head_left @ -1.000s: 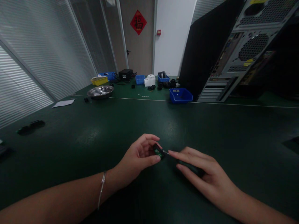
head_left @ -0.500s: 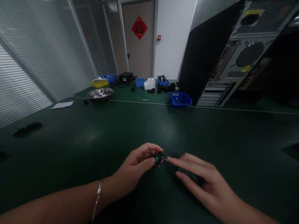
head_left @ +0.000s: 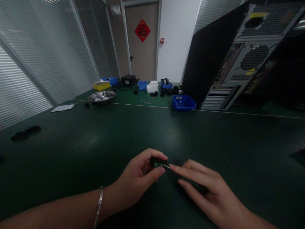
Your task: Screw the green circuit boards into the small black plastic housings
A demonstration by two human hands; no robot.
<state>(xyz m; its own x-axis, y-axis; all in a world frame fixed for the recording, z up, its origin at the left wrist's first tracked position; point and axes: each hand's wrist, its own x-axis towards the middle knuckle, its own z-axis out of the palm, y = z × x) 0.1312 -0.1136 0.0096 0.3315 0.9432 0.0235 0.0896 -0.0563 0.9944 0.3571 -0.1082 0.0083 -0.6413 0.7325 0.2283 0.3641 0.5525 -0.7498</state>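
Note:
My left hand (head_left: 140, 175) pinches a small black part with a green circuit board (head_left: 158, 164) between thumb and fingers, just above the table. My right hand (head_left: 202, 184) is closed around the dark handle of a screwdriver (head_left: 194, 183), with the index finger stretched along it. The thin metal shaft points left, and its tip meets the right end of the board, or comes very close to it. Fingers cover part of the small black part and much of the handle.
Toward the back stand a steel bowl (head_left: 102, 97), a blue bin (head_left: 183, 103) and a white plastic housing (head_left: 152, 86). A large computer case (head_left: 221, 63) rises at the right. Dark parts (head_left: 25, 132) and a white paper (head_left: 62, 108) lie on the green table (head_left: 119, 127) at left.
The part in my left hand has turned, so that more of its green board faces me. The screwdriver tip has shifted slightly down and left with my right hand.

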